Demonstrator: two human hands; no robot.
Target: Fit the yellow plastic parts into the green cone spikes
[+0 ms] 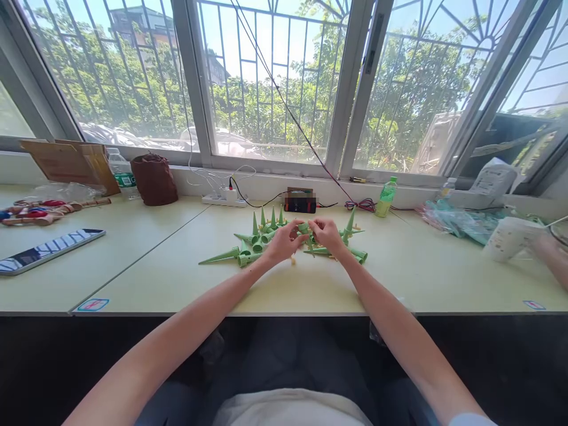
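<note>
My left hand (pixel 283 241) and my right hand (pixel 329 235) meet above the middle of the table. Between their fingertips is a small green plastic piece (pixel 303 227), partly covered by the fingers. Both hands are closed on it, the left with thumb and fingers curled, the right in a pinch. Around them lie several green plastic cones, some upright like this cone (pixel 255 225), others on their sides like this long one (pixel 222 256). Open-ended green tubes (pixel 245 259) lie among them. A small yellowish bit (pixel 293 260) rests just below my left hand.
Behind the pile stands a dark device with a screen (pixel 300 204), beside a power strip (pixel 224 201). A green bottle (pixel 387 196) stands to the right. At left are a tablet or large phone (pixel 51 251) and a brown bag (pixel 154 179). Another person's hand (pixel 552 254) is at far right.
</note>
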